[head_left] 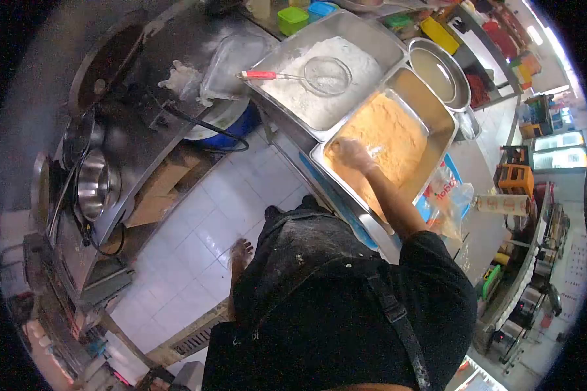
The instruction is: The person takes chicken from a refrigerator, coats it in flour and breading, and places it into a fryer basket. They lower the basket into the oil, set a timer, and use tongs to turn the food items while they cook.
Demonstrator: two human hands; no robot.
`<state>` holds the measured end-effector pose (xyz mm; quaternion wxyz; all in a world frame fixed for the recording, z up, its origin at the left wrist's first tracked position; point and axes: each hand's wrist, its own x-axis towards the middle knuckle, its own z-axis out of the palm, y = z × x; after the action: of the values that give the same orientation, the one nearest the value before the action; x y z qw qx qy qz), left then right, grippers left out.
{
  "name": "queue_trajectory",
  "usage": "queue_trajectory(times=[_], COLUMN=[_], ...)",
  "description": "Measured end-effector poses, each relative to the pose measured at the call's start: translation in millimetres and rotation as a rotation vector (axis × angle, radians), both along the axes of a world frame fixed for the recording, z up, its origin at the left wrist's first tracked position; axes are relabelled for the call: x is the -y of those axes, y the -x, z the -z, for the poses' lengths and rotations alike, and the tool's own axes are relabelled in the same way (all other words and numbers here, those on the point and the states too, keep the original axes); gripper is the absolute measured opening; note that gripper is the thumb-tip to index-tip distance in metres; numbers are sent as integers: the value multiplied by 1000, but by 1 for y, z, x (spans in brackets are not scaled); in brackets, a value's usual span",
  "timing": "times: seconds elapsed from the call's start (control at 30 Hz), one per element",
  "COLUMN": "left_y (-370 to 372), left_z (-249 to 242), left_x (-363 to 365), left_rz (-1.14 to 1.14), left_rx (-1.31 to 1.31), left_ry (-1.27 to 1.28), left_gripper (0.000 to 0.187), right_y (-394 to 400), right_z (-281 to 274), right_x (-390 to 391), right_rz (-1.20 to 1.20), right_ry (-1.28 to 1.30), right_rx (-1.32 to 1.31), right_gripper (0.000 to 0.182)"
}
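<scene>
My right hand is down at the left side of a steel tray of orange powder, whitish and coated, its fingers curled. What lies inside those fingers is hidden. My left hand hangs low beside my apron, above the tiled floor, fingers a little apart and holding nothing. Adjoining the orange tray is a second steel tray of white flour. A round wire strainer with a red handle rests over the flour, its handle reaching across the tray's edge.
A round steel pan stands beyond the orange tray. Plastic bags lie to its right. On the left are a steel counter, a cloudy plastic container, a blue tub and a steel bowl. Green and blue containers stand behind.
</scene>
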<state>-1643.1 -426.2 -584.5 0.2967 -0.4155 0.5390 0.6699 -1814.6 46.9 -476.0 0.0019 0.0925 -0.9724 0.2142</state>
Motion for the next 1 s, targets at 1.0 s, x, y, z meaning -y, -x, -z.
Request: queue_trajectory(times=[1.0], left_y=[-14], left_z=[40], left_x=[16], left_rz=[-229], left_rx=[-4], left_ry=[-140], left_gripper=[26], right_y=[-20], right_z=[35], right_x=[-64], right_rz=[354], right_ry=[-32], right_rx=[41], right_gripper=[30])
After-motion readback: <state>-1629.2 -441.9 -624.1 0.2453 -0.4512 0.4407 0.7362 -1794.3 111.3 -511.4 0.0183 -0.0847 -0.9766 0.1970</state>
